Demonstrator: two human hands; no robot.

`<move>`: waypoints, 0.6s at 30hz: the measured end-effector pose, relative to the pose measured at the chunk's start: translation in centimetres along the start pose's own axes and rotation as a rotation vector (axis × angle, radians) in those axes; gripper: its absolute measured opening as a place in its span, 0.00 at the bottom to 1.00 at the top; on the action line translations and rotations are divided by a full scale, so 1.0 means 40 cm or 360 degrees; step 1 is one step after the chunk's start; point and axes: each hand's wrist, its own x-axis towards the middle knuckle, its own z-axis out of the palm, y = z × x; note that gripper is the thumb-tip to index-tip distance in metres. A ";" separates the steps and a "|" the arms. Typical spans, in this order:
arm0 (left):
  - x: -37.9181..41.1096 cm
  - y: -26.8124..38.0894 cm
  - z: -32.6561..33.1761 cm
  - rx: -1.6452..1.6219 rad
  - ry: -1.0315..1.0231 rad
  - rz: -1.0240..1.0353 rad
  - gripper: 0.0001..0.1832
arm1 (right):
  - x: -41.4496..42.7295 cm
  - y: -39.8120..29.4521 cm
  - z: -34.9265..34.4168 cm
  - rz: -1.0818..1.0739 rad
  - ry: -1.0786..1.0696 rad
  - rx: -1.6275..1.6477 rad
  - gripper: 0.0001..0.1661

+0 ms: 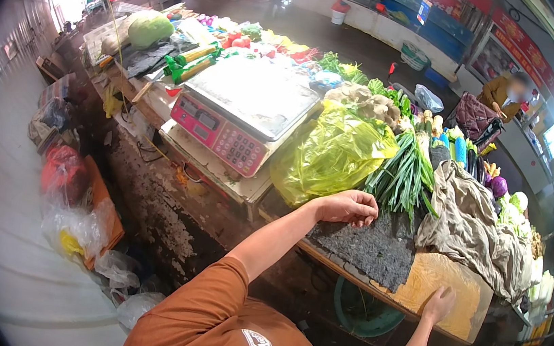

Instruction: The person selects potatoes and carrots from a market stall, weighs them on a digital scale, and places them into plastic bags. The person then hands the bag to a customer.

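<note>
My left hand [351, 208] hovers with curled fingers above a grey felt-like mat [375, 251]; I see nothing in it, but the inside of the fingers is partly hidden. Just beyond it are a yellow-green plastic bag [333, 154] and a bunch of green leafy stalks [402, 174], perhaps scallions. My right hand [438, 305] rests palm down on a bare wooden board [467, 302], holding nothing. A crumpled beige cloth [470, 231] lies beyond that hand. Left of the bag stands a pink digital scale [217, 135] with a glaring metal pan [260, 94].
Vegetables cover the stall's far side, among them a big green melon [150, 30], tomatoes [240, 42] and a purple cabbage [499, 186]. Beneath the board is a green tub [366, 309]. Plastic bags [79, 225] lie at the left. A person [506, 99] is across the aisle.
</note>
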 end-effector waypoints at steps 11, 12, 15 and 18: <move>-0.001 0.001 0.010 0.0020 0.0041 0.0010 0.08 | 0.009 0.027 0.017 -0.0045 0.0046 -0.0024 0.29; -0.003 0.002 0.011 0.0032 0.0051 0.0005 0.08 | 0.009 0.026 0.019 -0.0055 0.0057 -0.0019 0.29; -0.002 0.002 0.009 0.0029 0.0063 -0.0002 0.08 | 0.006 0.020 0.018 -0.0048 0.0056 -0.0032 0.29; -0.002 -0.001 0.005 0.0022 0.0074 0.0004 0.08 | 0.003 0.005 0.004 0.0001 -0.0017 -0.0006 0.29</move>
